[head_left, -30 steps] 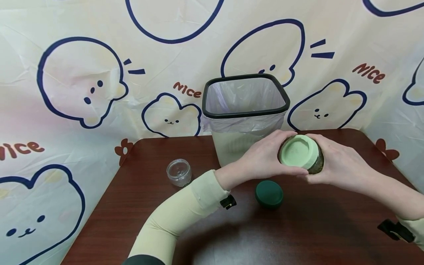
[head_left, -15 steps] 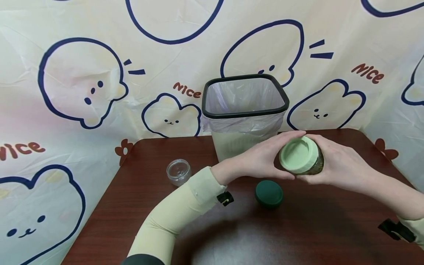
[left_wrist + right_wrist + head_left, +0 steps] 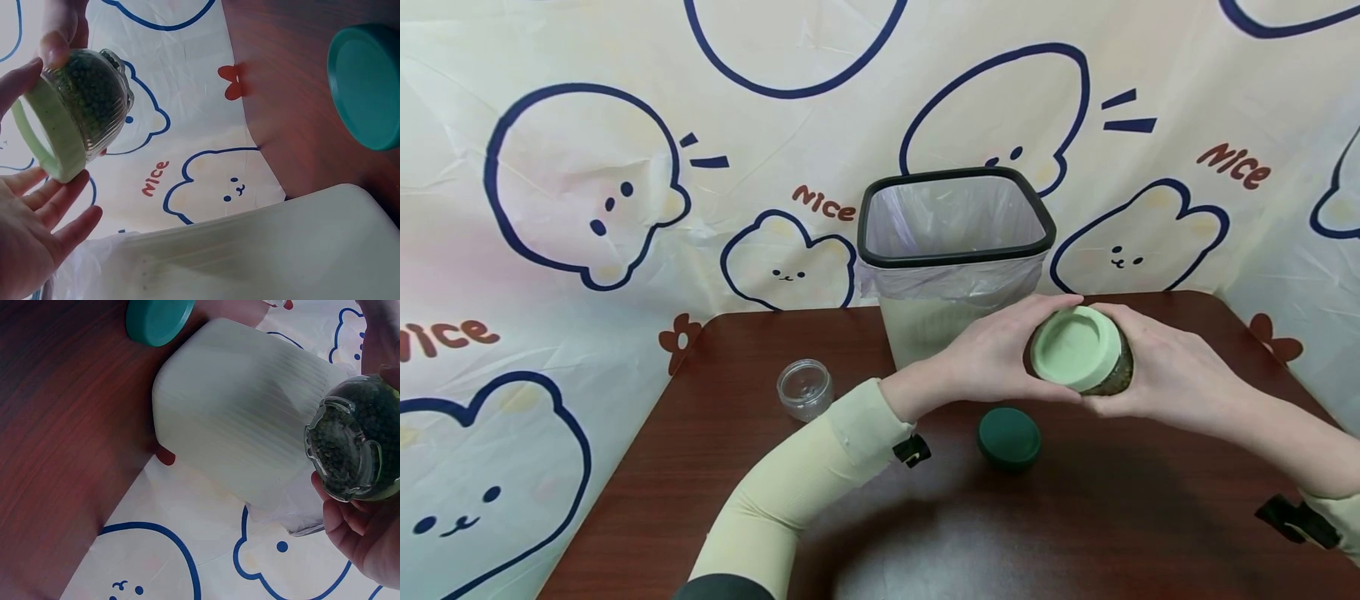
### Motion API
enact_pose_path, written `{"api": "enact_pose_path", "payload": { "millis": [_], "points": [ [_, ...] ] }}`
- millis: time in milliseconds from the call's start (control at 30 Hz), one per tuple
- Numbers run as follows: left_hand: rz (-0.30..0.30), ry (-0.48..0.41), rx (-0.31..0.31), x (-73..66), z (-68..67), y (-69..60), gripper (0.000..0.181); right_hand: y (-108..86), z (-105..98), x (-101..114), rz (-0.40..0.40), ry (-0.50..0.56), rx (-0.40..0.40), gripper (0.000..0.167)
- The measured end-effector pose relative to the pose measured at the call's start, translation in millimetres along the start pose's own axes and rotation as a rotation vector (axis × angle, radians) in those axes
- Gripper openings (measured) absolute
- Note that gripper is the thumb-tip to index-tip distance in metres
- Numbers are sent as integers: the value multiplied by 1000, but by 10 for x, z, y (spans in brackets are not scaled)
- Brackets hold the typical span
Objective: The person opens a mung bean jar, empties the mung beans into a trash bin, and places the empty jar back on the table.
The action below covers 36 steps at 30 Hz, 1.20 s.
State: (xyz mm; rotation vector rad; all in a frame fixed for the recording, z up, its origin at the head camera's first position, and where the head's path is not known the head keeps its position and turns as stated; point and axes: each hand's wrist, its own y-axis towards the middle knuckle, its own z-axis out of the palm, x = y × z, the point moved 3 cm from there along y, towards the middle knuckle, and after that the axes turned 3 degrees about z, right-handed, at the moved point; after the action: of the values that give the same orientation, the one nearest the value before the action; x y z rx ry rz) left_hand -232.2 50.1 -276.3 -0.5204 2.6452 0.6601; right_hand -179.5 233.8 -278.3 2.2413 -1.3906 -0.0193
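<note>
The glass jar, with green granular contents, is held tilted above the worktop, right of the bin in the head view. Right hand: grip closed around the glass body. Left hand: grip spans the pale green lid. Judged handling: rigid, moderately heavy, breakable; smooth glass may slip. Support the body; hold the lid by its rim.

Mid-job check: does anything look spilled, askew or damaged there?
Nothing stands out: I see no spill on the table and no damage. The filled jar is tilted, but the right hand holds it and the left hand grips its pale green lid. The clear jar stands upright, the dark green lid apart from it.
</note>
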Motion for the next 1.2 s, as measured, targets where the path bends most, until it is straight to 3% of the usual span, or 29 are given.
{"api": "enact_pose_path", "payload": {
  "millis": [133, 367, 533, 700, 900, 1033, 1200],
  "points": [
    [-38, 37, -32, -20, 8, -12, 91, -4, -1, 7, 18, -5, 10, 92],
    [-246, 35, -63, -65, 65, 2, 79, -10, 4, 11, 43, -12, 12, 92],
    [-308, 9, -71, -75, 90, 3, 75, -9, 13, 5, 46, -2, 6, 92],
    [-283, 9, -65, -65, 92, 0, 81, -10, 8, -13, 50, -11, 13, 94],
    [-195, -4, -38, -11, 51, -25, 91, -14, 4, -17, 50, -12, 18, 93],
    [-105, -85, -30, 13, 13, -35, 95, -8, 7, -8, 29, -10, 2, 92],
    [38, -113, 22, 2, -4, -19, 95, -7, 10, 1, 12, -13, -16, 92]
  ]
}}
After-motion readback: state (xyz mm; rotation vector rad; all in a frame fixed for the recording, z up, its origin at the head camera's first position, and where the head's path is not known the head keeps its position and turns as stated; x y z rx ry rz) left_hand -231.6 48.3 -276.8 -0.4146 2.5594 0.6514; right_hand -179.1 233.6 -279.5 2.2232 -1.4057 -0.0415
